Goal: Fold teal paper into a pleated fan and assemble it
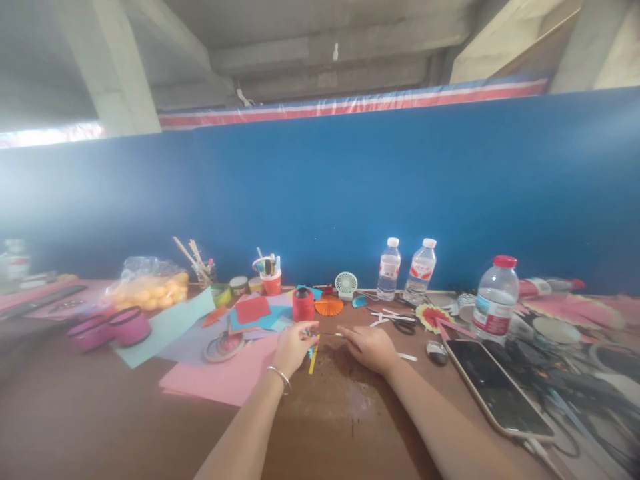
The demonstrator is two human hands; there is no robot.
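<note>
My left hand (pixel 296 347), with a silver bangle at the wrist, is closed in a pinch near the middle of the table. A thin dark stick or wire (pixel 327 334) spans the gap between my two hands. My right hand (pixel 373 348) lies low over the table, its fingers closed at the other end of that stick. Just under my left fingers are a narrow yellow strip (pixel 313 360) and a small bit of blue paper, partly hidden. Pink paper sheets (pixel 225 373) lie beside my left wrist. A red spool (pixel 303 305) stands just beyond my left hand.
Left are a tape roll (pixel 223 348), coloured paper, purple pouches (pixel 129 325) and a bag of yellow balls (pixel 150 290). Behind stand a small fan (pixel 346 285) and water bottles (pixel 389 270). Scissors (pixel 404 325), a phone (pixel 497 387) and cables lie right. A blue partition (pixel 320 193) closes the back.
</note>
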